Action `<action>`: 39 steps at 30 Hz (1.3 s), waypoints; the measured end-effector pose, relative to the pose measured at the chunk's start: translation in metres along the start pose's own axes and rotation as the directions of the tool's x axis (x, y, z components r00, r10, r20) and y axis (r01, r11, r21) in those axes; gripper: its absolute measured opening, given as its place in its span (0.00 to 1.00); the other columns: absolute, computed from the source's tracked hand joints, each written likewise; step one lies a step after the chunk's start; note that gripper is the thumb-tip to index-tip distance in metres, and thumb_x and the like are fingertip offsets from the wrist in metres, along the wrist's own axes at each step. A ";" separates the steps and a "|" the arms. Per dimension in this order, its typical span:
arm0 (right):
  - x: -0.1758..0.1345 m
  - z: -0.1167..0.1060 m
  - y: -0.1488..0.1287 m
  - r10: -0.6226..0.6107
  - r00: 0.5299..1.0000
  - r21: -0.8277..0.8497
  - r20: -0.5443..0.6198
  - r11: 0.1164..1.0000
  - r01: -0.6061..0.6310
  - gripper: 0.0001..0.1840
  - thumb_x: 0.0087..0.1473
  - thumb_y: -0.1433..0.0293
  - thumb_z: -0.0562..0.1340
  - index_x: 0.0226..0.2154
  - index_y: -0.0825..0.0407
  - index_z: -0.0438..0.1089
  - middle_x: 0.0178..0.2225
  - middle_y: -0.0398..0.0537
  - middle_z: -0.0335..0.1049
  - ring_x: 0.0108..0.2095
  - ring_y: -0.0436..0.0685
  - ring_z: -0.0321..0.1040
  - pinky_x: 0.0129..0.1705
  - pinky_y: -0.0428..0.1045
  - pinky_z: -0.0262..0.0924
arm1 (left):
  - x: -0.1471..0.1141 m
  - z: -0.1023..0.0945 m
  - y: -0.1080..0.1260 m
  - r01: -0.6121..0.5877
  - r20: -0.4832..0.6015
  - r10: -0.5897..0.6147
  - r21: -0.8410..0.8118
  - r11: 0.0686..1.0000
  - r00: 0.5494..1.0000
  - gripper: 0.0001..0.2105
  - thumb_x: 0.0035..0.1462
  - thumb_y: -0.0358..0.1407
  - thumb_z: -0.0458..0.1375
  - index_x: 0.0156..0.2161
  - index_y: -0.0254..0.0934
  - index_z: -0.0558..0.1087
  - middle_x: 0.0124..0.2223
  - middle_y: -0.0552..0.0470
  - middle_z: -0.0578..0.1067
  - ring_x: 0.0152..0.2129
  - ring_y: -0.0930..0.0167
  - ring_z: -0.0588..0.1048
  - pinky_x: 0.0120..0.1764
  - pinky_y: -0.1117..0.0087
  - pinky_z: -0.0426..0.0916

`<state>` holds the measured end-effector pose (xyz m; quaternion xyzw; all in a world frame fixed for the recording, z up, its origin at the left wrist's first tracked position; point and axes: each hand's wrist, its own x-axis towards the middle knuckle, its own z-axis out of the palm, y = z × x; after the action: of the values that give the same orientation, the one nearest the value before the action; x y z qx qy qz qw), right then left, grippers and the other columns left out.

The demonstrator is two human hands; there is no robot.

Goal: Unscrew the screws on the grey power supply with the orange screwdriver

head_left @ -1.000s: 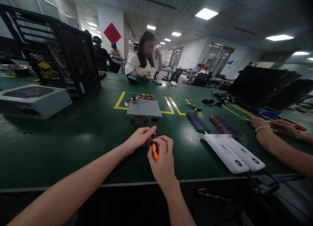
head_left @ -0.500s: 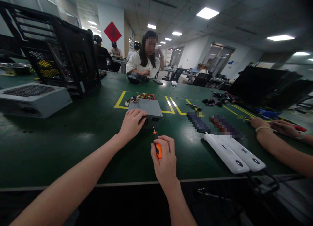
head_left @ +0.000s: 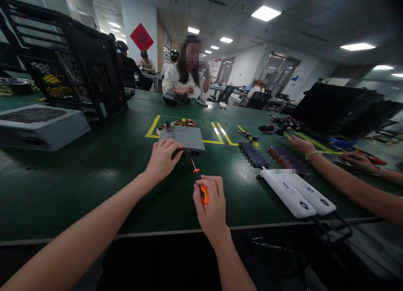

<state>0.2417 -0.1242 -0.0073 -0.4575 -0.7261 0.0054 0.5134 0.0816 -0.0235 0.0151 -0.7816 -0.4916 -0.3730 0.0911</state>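
Note:
My left hand (head_left: 165,157) is closed over the near left corner of a small grey computer power supply (head_left: 185,136), with the thumb on its front face. A bundle of coloured cables (head_left: 182,123) lies at the back of the unit. In the fingers of my right hand (head_left: 210,203) is an orange and black screwdriver (head_left: 204,193). Its thin shaft points up and to the left at the power supply's front face, just below the dark socket. Whether the tip touches the metal I cannot tell.
On the green table (head_left: 94,190), a larger power supply (head_left: 44,125) and an open computer case (head_left: 82,68) stand at left. To the right lie two white power banks (head_left: 291,194) and dark monitors (head_left: 340,108). A co-worker's hand (head_left: 300,146) reaches in there. Another person (head_left: 192,79) sits opposite.
The power supply has shifted slightly left with my left hand. The screwdriver's tip has swung left and up along with it. At right, the co-worker's hand has reached farther across the table.

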 end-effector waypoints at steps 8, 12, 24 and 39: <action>-0.001 0.003 -0.005 -0.082 0.985 -0.038 0.149 0.995 0.089 0.10 0.50 0.73 0.56 0.38 0.53 0.61 0.43 0.53 0.55 0.40 0.55 0.63 0.38 0.52 0.64 | 0.002 0.008 -0.005 -0.002 -0.032 0.003 0.019 1.000 0.999 0.09 0.55 0.36 0.52 0.41 0.41 0.69 0.38 0.50 0.68 0.39 0.65 0.64 0.40 0.63 0.55; -0.003 0.005 0.000 -0.164 0.986 -0.067 0.020 0.984 0.165 0.14 0.52 0.74 0.56 0.43 0.52 0.60 0.42 0.53 0.60 0.42 0.55 0.63 0.39 0.51 0.64 | 0.002 0.009 -0.004 0.001 -0.026 0.000 0.013 1.000 1.000 0.10 0.54 0.36 0.52 0.42 0.42 0.69 0.39 0.50 0.67 0.40 0.65 0.63 0.41 0.63 0.55; -0.003 0.003 -0.001 -0.149 0.989 -0.075 -0.009 0.986 0.148 0.14 0.52 0.75 0.54 0.44 0.52 0.57 0.44 0.56 0.57 0.42 0.56 0.63 0.37 0.53 0.66 | 0.002 0.012 0.005 0.044 -0.048 -0.041 0.083 0.996 0.998 0.11 0.51 0.37 0.54 0.41 0.40 0.66 0.42 0.47 0.66 0.42 0.62 0.62 0.43 0.60 0.54; -0.004 0.003 -0.016 -0.142 0.986 -0.263 0.083 0.952 0.159 0.14 0.54 0.77 0.51 0.44 0.54 0.56 0.45 0.60 0.60 0.45 0.59 0.64 0.37 0.55 0.67 | 0.002 0.014 0.007 0.058 -0.057 -0.052 0.101 0.993 0.997 0.12 0.50 0.38 0.54 0.41 0.39 0.66 0.43 0.46 0.66 0.42 0.61 0.61 0.43 0.60 0.53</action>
<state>0.2290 -0.1345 -0.0039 -0.4661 -0.7685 -0.1180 0.4223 0.0948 -0.0180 0.0081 -0.7517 -0.5288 -0.3706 0.1339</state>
